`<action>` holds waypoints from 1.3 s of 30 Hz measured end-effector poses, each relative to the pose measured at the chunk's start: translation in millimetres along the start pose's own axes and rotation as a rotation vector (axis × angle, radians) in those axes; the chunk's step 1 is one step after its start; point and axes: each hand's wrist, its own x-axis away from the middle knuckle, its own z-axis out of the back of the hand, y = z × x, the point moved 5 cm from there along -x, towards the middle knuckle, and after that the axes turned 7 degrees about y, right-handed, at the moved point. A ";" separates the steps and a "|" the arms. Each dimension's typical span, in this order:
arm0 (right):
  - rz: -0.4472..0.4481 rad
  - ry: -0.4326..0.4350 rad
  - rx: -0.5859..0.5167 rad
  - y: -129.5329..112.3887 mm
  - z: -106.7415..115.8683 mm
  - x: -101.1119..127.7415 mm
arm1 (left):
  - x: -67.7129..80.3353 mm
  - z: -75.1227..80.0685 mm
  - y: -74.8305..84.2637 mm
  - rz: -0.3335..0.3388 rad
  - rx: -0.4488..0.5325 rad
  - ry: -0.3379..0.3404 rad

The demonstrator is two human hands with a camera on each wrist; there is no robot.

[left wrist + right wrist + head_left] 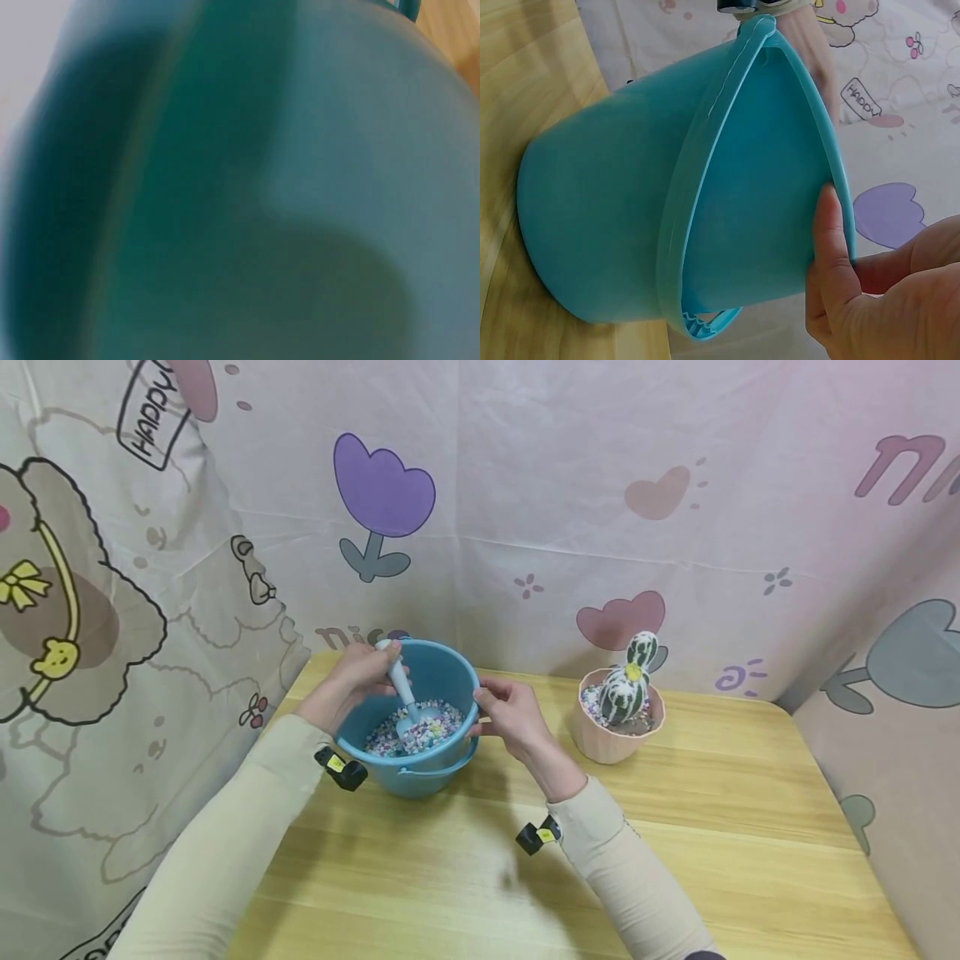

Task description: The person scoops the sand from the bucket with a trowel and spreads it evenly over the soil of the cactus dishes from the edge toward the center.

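Observation:
A blue bucket (412, 781) stands on the table with small multicoloured pebbles (442, 727) in its bottom. My left hand (362, 670) reaches over the bucket's left rim and grips the handle of a light blue toy shovel (401, 681), whose blade is down among the pebbles. My right hand (513, 714) pinches the bucket's right rim between thumb and fingers. In the right wrist view, that hand (889, 292) holds the rim beside the bucket's wall (607, 202), and the bail handle hangs outside. The left wrist view is filled by the blurred bucket side (360, 135).
To the right stands a pink pot (606, 745) holding a cactus (624, 693) with white patches and a yellow flower, set in similar pebbles. The wooden table (712, 827) ends at printed cloth walls (517, 485) behind and at both sides.

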 end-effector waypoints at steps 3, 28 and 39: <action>-0.004 0.002 0.001 0.3 0.0 0.2 | 0.5 2.8 0.8 0.007 0.018 0.000; -0.011 0.026 -0.027 1.6 2.4 1.0 | -3.1 42.2 9.7 0.050 0.338 0.023; -0.007 0.031 0.033 5.6 8.3 5.4 | -2.0 48.3 6.5 0.124 0.514 -0.031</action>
